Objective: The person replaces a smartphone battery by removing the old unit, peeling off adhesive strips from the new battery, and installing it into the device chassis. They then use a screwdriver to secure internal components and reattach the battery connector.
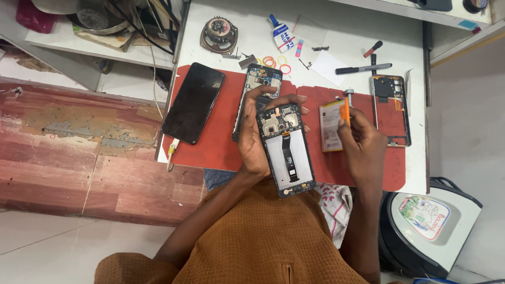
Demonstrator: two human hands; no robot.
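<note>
My left hand [253, 142] grips an opened phone body [286, 152] with its back off, showing the circuit board at the top and a black flex cable down the middle. My right hand [363, 144] holds a small orange pry tool [344, 111] just right of the phone's top. A white phone battery [329, 126] lies on the red mat [210, 150] between my hands. Behind my left hand lies another opened phone frame [260, 79].
A black phone [193, 102] with a cable plugged in lies at the mat's left. Another phone frame [390, 108] sits at the right. A marker [363, 68], glue bottle [282, 34], rubber bands [276, 63] and a round speaker part [219, 32] lie on the white table.
</note>
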